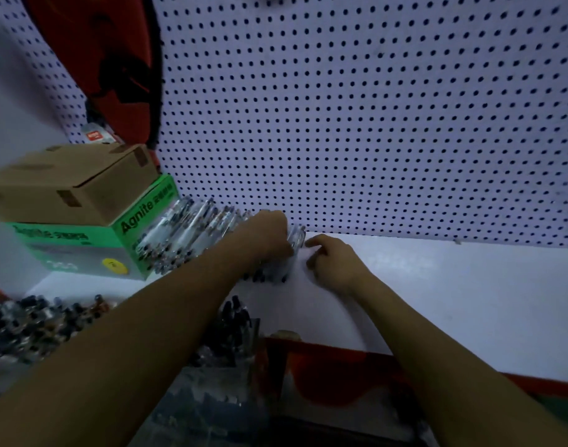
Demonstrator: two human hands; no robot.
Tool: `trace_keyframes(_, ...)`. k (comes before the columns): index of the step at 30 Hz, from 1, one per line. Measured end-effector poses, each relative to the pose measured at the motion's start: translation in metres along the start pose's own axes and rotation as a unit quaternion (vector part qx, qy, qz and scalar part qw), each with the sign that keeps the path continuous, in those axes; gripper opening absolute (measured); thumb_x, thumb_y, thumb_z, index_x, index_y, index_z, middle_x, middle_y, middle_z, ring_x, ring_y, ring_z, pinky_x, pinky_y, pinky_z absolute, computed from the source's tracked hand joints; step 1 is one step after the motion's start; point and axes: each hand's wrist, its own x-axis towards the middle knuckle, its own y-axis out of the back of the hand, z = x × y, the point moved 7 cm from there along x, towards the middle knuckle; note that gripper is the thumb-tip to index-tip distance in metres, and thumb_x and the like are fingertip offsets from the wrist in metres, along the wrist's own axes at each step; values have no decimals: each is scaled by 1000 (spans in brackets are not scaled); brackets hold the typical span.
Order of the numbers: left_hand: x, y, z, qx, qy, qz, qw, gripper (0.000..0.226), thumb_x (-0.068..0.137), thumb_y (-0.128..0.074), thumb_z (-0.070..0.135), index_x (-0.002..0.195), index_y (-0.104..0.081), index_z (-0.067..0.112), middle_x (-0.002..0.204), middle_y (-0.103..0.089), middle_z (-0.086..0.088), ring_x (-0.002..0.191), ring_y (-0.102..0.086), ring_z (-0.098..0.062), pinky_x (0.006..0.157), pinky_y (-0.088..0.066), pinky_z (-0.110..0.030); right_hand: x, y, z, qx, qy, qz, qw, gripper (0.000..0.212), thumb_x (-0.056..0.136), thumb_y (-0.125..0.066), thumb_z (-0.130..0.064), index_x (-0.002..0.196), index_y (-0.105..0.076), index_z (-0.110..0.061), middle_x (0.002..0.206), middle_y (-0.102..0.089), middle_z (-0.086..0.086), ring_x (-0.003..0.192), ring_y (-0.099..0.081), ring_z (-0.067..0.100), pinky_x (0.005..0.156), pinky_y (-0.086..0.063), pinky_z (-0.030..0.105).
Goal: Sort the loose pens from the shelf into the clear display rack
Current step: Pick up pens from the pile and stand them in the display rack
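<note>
Gathering pens [192,233] at the shelf's [437,285] back edge, left hand [269,232] curls round a bunch; right hand [332,262] rests loosely curled, empty. Square the bunch before lifting toward the rack [240,337].

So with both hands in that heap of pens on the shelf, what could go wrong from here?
The left hand grips a bunch from the heap of clear-barrelled pens; some could slip and roll across the white shelf. The right hand rests beside them, perhaps too late to catch. The heap leans against the green cardboard box, so pulling might collapse it.
</note>
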Motion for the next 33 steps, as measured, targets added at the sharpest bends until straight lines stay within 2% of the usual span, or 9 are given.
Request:
trace_keyframes(3,6,-10,1,15,21,-7,1000,45,80,-75,34,64,-38,15,66,-42,-2,68,-47,-19,65,-41,-32,1,4,20,119,-60,26,991,34,88,-44,1,117,-63,-3,106,-67,23,80,-61,31,69,-48,37)
trace_keyframes(7,7,-17,-3,-21,21,-1,1000,43,77,-75,31,61,-38,16,62,-41,-2,56,-41,-12,55,-35,-27,-2,5,36,277,-129,48,951,32,90,-35,9,106,-62,4,79,-66,20,59,-58,23,55,-51,31)
trace_keyframes(12,5,-16,6,-40,-2,5,999,39,75,-70,14,55,-37,14,57,-37,-2,50,-38,-14,52,-37,-26,-1,4,35,285,-129,56,948,32,90,-35,10,101,-65,4,78,-67,18,58,-59,21,54,-53,26)
trace_keyframes(21,-1,-22,10,-42,5,-42,998,45,82,-71,27,63,-32,15,61,-36,-1,52,-33,-12,45,-27,-25,2,1,39,308,-111,58,943,32,87,-37,10,83,-64,-6,68,-62,12,57,-57,24,54,-50,30)
trace_keyframes(24,-1,-17,7,-64,15,-28,997,45,87,-65,34,62,-34,13,60,-37,-2,51,-34,-12,44,-26,-25,-2,10,40,246,-89,86,961,33,87,-38,5,96,-65,-10,77,-67,19,54,-58,23,55,-54,31)
trace_keyframes(26,0,-11,0,-94,35,-6,995,47,88,-63,33,59,-32,13,56,-33,-2,48,-30,-13,44,-23,-24,-4,17,38,175,-68,94,978,37,88,-40,1,109,-66,-15,88,-69,16,56,-57,21,53,-50,22)
trace_keyframes(28,1,-6,-7,-129,53,14,990,48,88,-63,31,57,-32,12,55,-31,-2,48,-29,-14,45,-22,-23,-2,19,31,67,-25,75,995,43,92,-42,-3,126,-62,-19,112,-68,12,79,-64,25,71,-50,20)
trace_keyframes(30,1,-4,-11,-151,63,17,986,48,89,-64,29,57,-32,12,55,-30,-2,48,-29,-14,46,-24,-23,2,10,20,-46,18,12,999,46,96,-40,-8,138,-54,-20,136,-58,11,109,-61,30,95,-47,30)
trace_keyframes(33,1,-2,-16,-159,63,23,985,47,89,-64,24,55,-33,12,53,-31,-3,46,-30,-15,49,-31,-22,4,-3,9,-155,39,-55,986,39,97,-41,-17,132,-57,-22,135,-59,9,117,-57,28,99,-47,38)
